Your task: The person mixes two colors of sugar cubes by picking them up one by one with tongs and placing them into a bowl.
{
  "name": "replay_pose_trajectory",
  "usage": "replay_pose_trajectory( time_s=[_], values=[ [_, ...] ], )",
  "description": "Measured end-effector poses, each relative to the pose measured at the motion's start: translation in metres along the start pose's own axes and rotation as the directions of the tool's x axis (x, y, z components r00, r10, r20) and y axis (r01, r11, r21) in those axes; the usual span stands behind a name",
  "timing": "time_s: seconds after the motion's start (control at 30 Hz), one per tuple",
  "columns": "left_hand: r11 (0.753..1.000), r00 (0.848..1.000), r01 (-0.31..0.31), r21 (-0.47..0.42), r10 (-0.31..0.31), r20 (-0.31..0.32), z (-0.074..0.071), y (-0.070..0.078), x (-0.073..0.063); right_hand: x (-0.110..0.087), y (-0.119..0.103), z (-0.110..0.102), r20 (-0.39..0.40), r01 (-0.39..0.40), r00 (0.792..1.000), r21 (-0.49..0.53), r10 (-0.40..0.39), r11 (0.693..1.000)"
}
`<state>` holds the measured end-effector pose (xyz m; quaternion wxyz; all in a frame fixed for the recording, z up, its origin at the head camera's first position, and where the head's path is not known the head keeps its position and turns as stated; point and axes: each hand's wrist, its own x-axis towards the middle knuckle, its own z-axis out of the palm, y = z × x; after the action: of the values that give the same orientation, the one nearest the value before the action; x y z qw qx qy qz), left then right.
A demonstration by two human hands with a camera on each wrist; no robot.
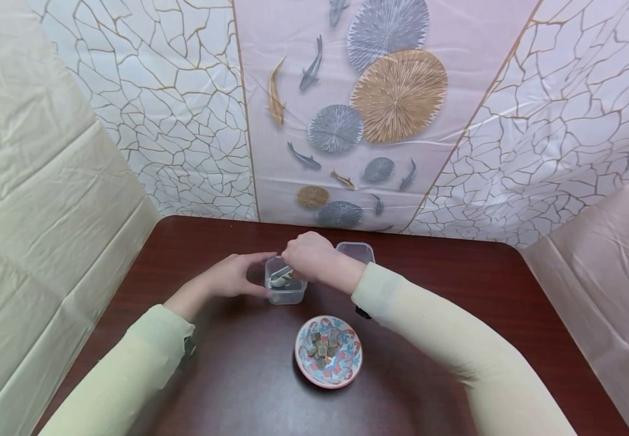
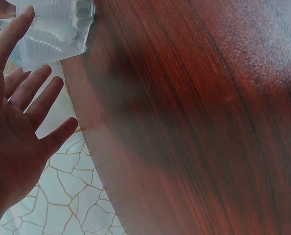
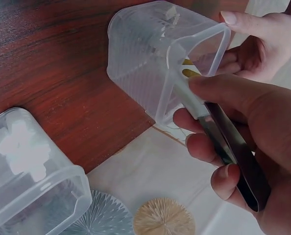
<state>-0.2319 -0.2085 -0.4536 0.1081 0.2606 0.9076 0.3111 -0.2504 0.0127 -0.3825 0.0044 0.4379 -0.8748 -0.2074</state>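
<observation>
My right hand (image 1: 314,255) reaches over a clear plastic container (image 1: 287,297) and holds small metal tongs (image 3: 234,147) between thumb and fingers. The tongs' pale end points in through the container's open top. My left hand (image 1: 232,275) is at the container's left side, its thumb at the near part of the rim and its forefinger at the far corner. The left wrist view shows its other fingers spread beside the wall. A greyish cube (image 2: 82,13) shows through the clear plastic. What the tongs' tips touch is hidden.
A second clear container (image 3: 82,188), with white pieces (image 3: 23,144) seen through its wall, stands to the right, partly behind my right forearm. Nearer me is a patterned bowl (image 1: 347,366) with several small brownish cubes (image 1: 322,350). A patterned cloth wall (image 1: 205,121) rises behind the dark wooden table (image 1: 227,375).
</observation>
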Motion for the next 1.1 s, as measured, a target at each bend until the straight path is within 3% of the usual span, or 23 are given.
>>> replay_pose_trajectory(
  time_s=[0.47, 0.9, 1.1],
  values=[
    [1.0, 1.0, 0.014, 0.012, -0.014, 0.006, 0.002, 0.002, 0.004, -0.049, 0.023, -0.013, -0.185, 0.082, 0.981, 0.118, -0.059, 0.99],
    [1.0, 1.0, 0.014, 0.011, -0.014, 0.009, 0.001, 0.001, 0.001, -0.103, 0.035, -0.021, -0.362, 0.143, 0.927, 0.108, -0.095, 0.984],
    [1.0, 1.0, 0.003, 0.006, -0.003, 0.003, 0.0, 0.001, 0.0, -0.128, 0.035, -0.017, -0.393, 0.171, 0.912, 0.108, -0.116, 0.979]
  ],
)
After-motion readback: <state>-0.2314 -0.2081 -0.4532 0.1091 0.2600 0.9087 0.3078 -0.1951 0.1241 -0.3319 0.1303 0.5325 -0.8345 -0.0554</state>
